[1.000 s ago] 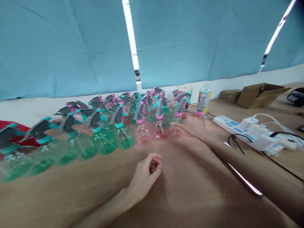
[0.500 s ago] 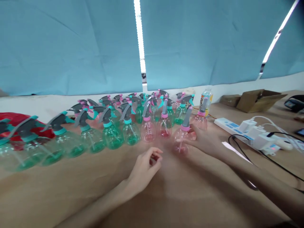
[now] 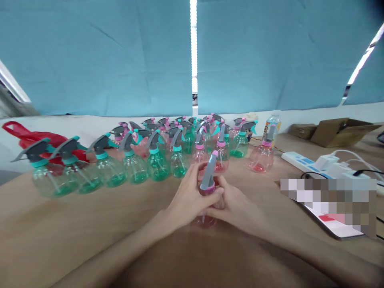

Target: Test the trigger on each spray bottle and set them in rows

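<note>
My left hand (image 3: 187, 196) is closed about the pink collar of a pink spray bottle (image 3: 209, 174), its thumb across the front, while my right hand (image 3: 237, 205) grips the body from the other side. The bottle is near me over the worktop (image 3: 129, 228); I cannot tell whether its base touches. Beyond it stand green spray bottles (image 3: 159, 167) in a row, with a red bag (image 3: 49, 138) behind at far left.

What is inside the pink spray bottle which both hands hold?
Inside the pink bottle, a pale tube shows near the bottom. The left hand and right hand cover the middle, hiding what is there.
</note>
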A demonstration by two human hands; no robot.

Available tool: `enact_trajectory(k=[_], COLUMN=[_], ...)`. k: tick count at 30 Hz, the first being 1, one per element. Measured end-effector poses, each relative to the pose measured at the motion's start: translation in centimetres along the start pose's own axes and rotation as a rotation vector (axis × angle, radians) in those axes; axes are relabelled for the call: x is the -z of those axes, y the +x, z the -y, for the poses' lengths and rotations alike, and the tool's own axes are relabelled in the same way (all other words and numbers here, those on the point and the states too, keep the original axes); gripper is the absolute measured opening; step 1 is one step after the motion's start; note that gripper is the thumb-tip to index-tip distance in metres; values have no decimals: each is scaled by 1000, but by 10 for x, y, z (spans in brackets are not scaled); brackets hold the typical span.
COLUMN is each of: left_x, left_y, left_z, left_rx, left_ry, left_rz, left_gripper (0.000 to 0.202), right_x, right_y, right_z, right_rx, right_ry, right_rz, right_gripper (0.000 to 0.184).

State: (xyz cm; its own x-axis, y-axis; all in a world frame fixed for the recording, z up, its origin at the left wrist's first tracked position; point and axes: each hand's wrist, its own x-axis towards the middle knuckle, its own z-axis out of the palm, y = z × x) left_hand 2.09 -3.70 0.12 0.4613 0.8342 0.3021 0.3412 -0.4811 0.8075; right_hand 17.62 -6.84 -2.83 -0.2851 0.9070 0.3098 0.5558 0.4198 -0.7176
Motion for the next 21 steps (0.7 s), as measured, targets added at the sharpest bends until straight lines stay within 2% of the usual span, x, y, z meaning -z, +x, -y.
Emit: enact_trajectory(k=[4,9,11,15,17,19,21], left_x=[2,4,7,17,21,21,18], left_y=[0,1,3,7,6,4,3], left_z=[-1,11,17,20,17,16,17], left_rx=[-22,-23,-11,13,15,16,25], left_ry=[-106,-169,-210,-308,-315,-294,-255], left_rz=[-45,-65,-41,96,156,152,82], left_gripper=[35,19,26,46,45,42,41], right_x=[-20,-33,-35,-37,-39,-41,-43], right_y=[4,5,6,8,8,9,9], right_z=[6,7,7,4,1,-3,-7], right_rx=[67,67,76,88,120,142,145], right_ry=[-29,-95,-114,-110,-98,-80,-58], right_rz=[30,0,-1,0,-4,-12,-11], right_gripper=[51,65,63,55,57,61,63])
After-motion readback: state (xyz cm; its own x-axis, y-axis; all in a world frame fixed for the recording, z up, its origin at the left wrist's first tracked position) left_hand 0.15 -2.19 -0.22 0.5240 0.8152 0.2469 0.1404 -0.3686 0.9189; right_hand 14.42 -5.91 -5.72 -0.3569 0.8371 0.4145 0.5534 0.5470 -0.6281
